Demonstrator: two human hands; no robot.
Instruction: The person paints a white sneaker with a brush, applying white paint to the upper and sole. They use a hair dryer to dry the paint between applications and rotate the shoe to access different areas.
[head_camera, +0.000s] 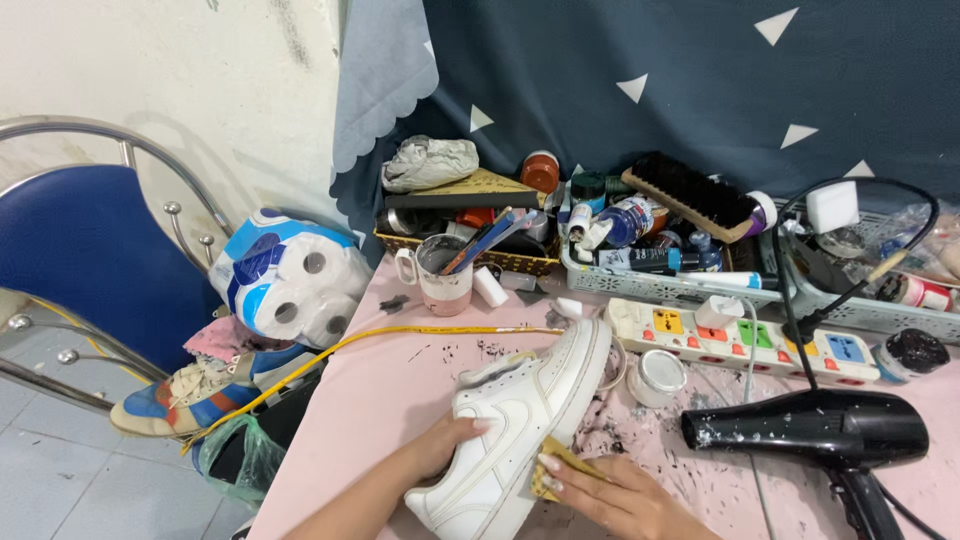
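A white sneaker (520, 420) lies on its side near the front edge of the pink worktop (385, 385), and the person's left hand (440, 445) presses down on its side with fingers spread flat, not closed around it. The right hand (610, 495) has its grip pinched on a small piece of yellow sandpaper (553, 468) that touches the sole of the shoe. A black hair dryer (810, 428) lies just to the right, a white power strip (740, 340) sits behind it, and a mug of brushes (442, 272) stands farther back.
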